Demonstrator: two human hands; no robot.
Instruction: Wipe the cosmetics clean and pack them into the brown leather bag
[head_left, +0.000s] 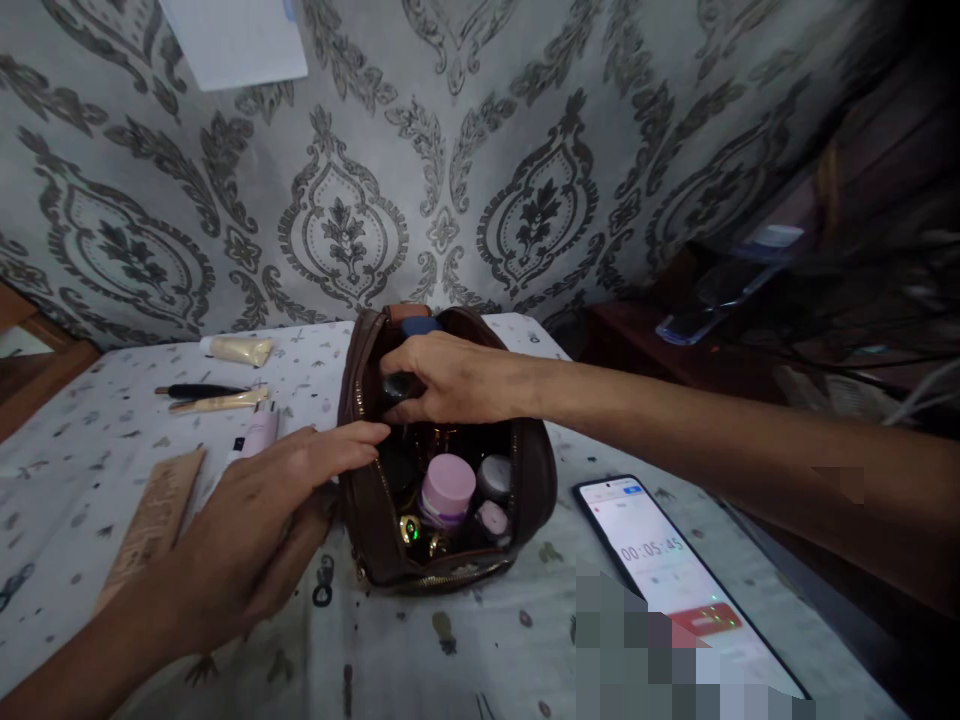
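A brown zip pouch [536,480] stands open on the table. Inside it I see a pink-lidded jar [448,487], a grey-lidded jar [494,474] and other small containers. My left hand [255,530] rests against the pouch's left side, fingers spread on its rim, holding it open. My right hand [442,380] reaches over the pouch's top and grips a small dark object [400,385] at the opening.
A phone [675,570] showing a timer lies right of the pouch. Left of it lie a pink tube [259,432], a cream tube [240,350], a black pen-like stick [199,391], a beige stick [217,402] and a brown flat box [154,520]. Patterned wall behind; dark shelf at right.
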